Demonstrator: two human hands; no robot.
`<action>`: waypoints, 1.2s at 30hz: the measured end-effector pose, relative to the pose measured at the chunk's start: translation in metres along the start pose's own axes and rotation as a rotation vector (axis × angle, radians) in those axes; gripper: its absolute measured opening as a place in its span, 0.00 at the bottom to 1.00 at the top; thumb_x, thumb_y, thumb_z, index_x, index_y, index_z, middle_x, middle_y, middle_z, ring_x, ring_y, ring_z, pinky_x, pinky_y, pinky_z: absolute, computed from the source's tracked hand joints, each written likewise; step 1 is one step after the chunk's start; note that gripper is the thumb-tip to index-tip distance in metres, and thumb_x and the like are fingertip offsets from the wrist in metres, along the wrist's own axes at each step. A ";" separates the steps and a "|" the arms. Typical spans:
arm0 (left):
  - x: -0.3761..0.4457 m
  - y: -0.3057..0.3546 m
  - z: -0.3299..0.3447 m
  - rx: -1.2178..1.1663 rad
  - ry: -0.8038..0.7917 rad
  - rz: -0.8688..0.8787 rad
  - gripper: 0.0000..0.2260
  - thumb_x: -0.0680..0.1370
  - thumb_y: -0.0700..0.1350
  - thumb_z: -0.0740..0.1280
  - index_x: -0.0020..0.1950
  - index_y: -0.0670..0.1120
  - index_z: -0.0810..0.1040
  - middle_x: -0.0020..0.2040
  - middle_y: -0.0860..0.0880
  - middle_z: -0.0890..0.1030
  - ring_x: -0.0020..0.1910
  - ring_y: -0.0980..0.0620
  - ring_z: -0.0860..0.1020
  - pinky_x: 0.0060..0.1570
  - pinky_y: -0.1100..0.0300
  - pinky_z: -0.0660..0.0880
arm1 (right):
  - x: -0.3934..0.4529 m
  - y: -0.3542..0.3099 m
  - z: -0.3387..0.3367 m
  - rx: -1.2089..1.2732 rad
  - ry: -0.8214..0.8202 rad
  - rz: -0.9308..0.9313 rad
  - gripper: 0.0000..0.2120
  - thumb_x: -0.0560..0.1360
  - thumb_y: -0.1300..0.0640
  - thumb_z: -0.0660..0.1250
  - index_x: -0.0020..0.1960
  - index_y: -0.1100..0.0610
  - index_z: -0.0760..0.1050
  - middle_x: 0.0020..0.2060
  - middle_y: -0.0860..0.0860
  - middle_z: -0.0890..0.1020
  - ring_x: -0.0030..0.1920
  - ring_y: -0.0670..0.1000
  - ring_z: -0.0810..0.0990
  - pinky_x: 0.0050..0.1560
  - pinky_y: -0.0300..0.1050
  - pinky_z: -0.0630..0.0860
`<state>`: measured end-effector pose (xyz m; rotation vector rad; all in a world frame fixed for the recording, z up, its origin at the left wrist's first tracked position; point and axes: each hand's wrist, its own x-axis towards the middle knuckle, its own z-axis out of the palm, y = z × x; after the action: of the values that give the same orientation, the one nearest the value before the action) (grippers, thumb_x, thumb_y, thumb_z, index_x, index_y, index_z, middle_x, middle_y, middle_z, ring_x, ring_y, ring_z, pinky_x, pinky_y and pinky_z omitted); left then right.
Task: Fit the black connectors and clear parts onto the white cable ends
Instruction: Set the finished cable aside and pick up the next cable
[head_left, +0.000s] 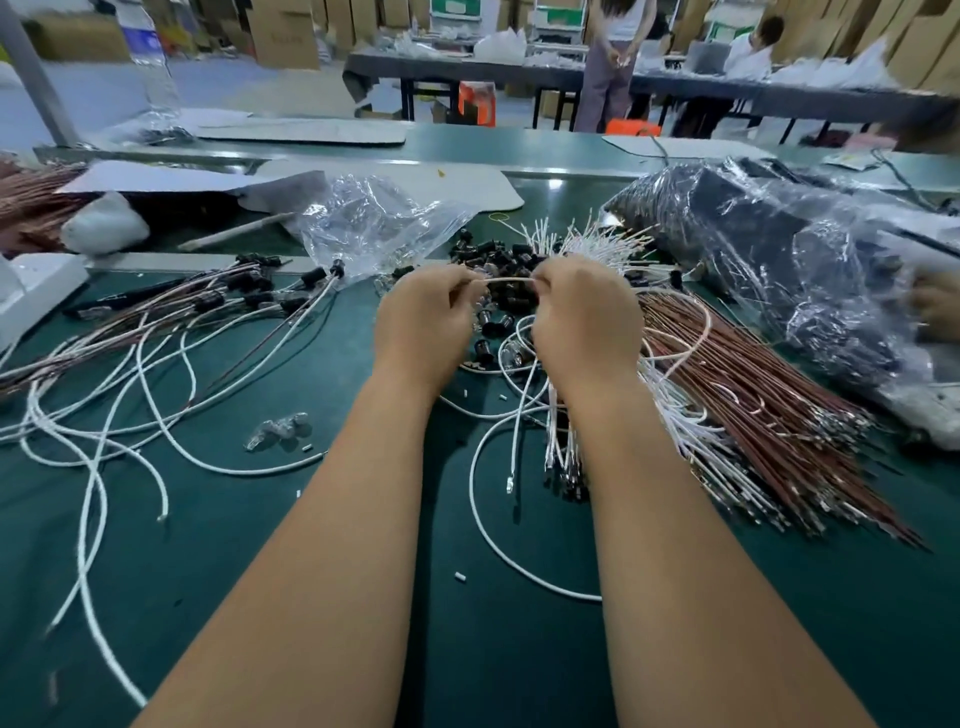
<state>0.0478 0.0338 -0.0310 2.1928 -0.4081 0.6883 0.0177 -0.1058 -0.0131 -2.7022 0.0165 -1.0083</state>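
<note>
My left hand (428, 319) and my right hand (584, 317) are side by side over the green table, both pinched on one white cable (511, 280) stretched between their fingertips. Under and behind them lies a heap of black connectors (498, 254) mixed with small clear parts (485, 314). A fan of white cable ends (597, 244) spreads just beyond my right hand. What my fingers hold besides the cable is hidden.
Finished cables with black connectors (249, 293) lie at the left among loose white cables (156, 415). A red-brown wire bundle (753, 405) lies to the right. A clear bag (374, 223) sits behind, a large dark plastic-wrapped bag (779, 260) at the right, another person's hand (937, 306) on it.
</note>
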 end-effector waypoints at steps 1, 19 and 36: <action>0.000 -0.003 -0.001 0.005 0.022 -0.013 0.08 0.79 0.42 0.65 0.51 0.43 0.83 0.44 0.48 0.82 0.44 0.47 0.78 0.43 0.57 0.73 | 0.001 0.002 -0.001 0.008 0.021 0.075 0.10 0.78 0.67 0.61 0.47 0.59 0.79 0.40 0.52 0.81 0.40 0.51 0.77 0.40 0.41 0.72; -0.011 0.008 -0.016 0.162 -0.329 -0.096 0.09 0.70 0.56 0.73 0.44 0.52 0.83 0.39 0.55 0.81 0.40 0.54 0.77 0.50 0.56 0.72 | -0.005 -0.010 -0.005 0.231 -0.097 0.111 0.14 0.76 0.62 0.60 0.57 0.52 0.78 0.35 0.48 0.76 0.37 0.52 0.73 0.30 0.41 0.62; 0.009 -0.005 -0.011 -1.045 0.117 -0.490 0.08 0.74 0.32 0.69 0.46 0.45 0.81 0.38 0.51 0.85 0.41 0.55 0.82 0.43 0.66 0.77 | -0.004 -0.018 0.006 0.720 -0.032 0.235 0.08 0.77 0.57 0.66 0.50 0.48 0.82 0.38 0.40 0.81 0.37 0.41 0.78 0.39 0.40 0.76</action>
<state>0.0539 0.0451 -0.0229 1.1702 -0.0995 0.2214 0.0175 -0.0870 -0.0158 -2.0019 -0.0289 -0.7179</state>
